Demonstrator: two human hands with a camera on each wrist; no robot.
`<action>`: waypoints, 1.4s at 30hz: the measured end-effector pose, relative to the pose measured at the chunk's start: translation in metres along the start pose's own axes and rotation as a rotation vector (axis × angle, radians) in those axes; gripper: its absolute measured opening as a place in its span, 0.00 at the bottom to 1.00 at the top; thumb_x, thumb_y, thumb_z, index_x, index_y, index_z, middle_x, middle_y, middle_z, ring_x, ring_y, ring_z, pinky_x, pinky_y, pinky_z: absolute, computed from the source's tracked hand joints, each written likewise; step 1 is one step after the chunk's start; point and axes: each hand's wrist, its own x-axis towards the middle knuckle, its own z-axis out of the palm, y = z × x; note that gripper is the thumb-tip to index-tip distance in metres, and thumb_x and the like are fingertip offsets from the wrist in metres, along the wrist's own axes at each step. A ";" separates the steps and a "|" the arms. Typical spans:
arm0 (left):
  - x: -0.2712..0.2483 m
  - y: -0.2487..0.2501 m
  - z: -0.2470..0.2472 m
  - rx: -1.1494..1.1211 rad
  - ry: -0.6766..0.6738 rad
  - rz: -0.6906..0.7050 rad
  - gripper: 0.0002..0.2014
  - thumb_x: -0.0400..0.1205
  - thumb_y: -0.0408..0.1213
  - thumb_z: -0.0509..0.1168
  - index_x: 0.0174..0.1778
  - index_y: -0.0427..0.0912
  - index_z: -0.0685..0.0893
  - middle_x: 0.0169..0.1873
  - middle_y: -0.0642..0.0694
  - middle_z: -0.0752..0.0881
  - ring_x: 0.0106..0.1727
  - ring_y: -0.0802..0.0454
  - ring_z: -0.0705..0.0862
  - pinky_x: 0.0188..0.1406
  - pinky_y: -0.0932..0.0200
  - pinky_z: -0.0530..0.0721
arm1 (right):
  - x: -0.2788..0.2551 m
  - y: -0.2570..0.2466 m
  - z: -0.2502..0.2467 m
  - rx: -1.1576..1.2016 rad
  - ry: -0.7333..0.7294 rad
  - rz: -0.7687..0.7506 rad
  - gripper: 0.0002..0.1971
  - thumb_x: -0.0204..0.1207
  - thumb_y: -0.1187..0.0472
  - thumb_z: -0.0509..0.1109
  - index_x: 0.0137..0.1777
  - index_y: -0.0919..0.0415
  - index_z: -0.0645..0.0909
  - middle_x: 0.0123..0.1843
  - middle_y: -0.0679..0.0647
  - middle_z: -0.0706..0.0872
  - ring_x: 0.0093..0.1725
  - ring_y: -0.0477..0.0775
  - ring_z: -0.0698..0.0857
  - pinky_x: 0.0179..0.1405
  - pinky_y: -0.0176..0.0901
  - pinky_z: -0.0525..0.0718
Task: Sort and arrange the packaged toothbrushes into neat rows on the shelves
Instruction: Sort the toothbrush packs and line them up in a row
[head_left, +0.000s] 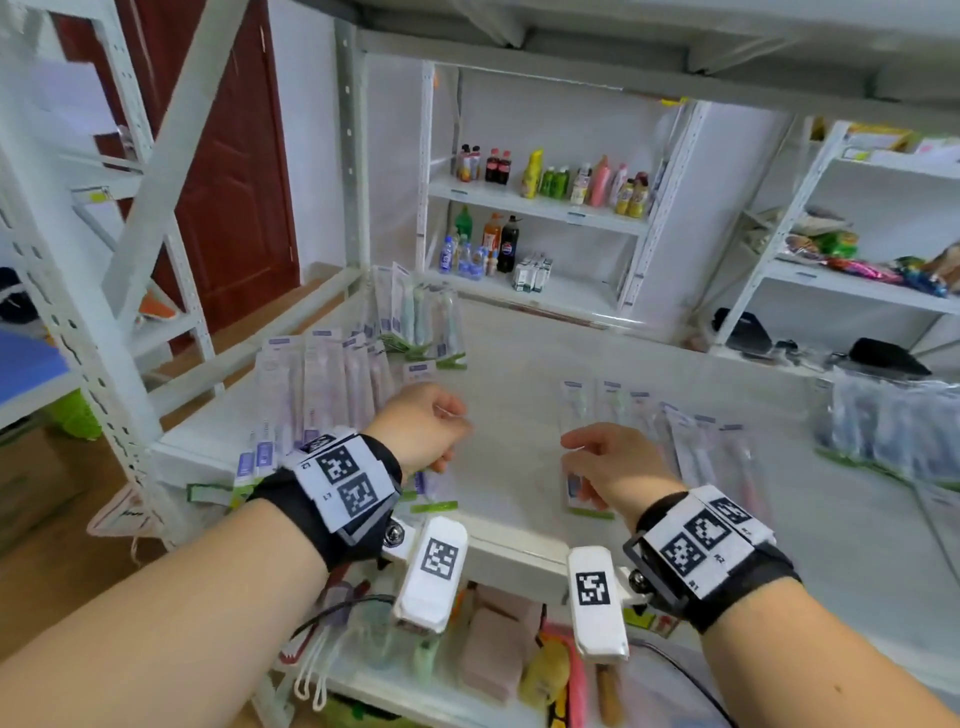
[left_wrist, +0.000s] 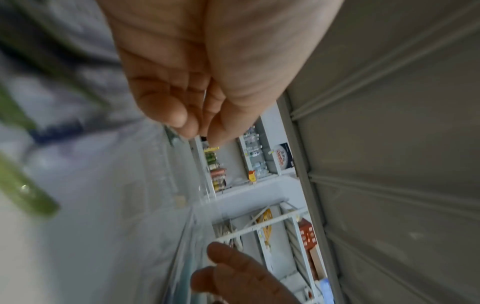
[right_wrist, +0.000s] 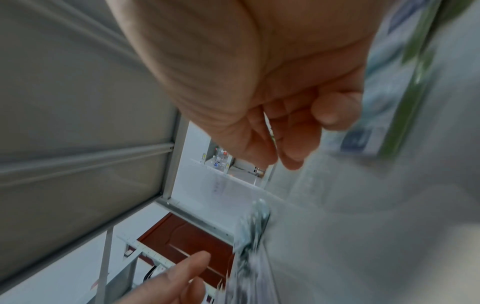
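Packaged toothbrushes lie on the white shelf board (head_left: 519, 358). A row of purple-pink packs (head_left: 322, 384) lies at the left, with green-handled packs (head_left: 415, 322) behind it. Another row (head_left: 701, 447) fans out at the right. My left hand (head_left: 449, 439) hovers over the shelf with loosely curled fingers and holds nothing; a pack with a green strip (head_left: 434, 505) lies below it. My right hand (head_left: 582, 460) hangs the same way above another pack (head_left: 575, 491). Both wrist views show the left hand (left_wrist: 192, 123) and the right hand (right_wrist: 293, 144) with nothing in their fingers.
A clear bag of more packs (head_left: 893, 421) sits at the far right of the shelf. The shelf's steel post (head_left: 353, 156) rises at the back left. Drink bottles (head_left: 550, 182) fill a distant rack, snacks (head_left: 857, 265) another. Assorted goods (head_left: 498, 649) lie on the shelf below.
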 end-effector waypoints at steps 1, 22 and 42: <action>0.003 0.004 0.014 0.020 -0.036 -0.003 0.06 0.79 0.28 0.64 0.51 0.38 0.78 0.31 0.44 0.79 0.25 0.52 0.77 0.16 0.66 0.76 | -0.003 0.005 -0.011 -0.014 0.016 0.006 0.08 0.74 0.66 0.69 0.50 0.54 0.82 0.33 0.51 0.85 0.16 0.40 0.79 0.15 0.29 0.73; 0.030 0.046 0.121 0.902 -0.283 -0.086 0.12 0.73 0.44 0.70 0.34 0.39 0.78 0.33 0.45 0.82 0.35 0.46 0.82 0.29 0.60 0.77 | -0.027 0.043 -0.101 -0.064 0.040 0.081 0.07 0.76 0.67 0.66 0.44 0.53 0.82 0.37 0.57 0.90 0.20 0.44 0.81 0.21 0.34 0.80; 0.014 0.028 0.049 0.144 -0.022 -0.114 0.14 0.85 0.36 0.56 0.33 0.36 0.75 0.29 0.40 0.77 0.26 0.44 0.77 0.22 0.59 0.77 | 0.039 0.003 -0.026 -1.010 -0.225 0.158 0.17 0.79 0.54 0.67 0.59 0.68 0.79 0.51 0.58 0.83 0.59 0.59 0.84 0.51 0.43 0.80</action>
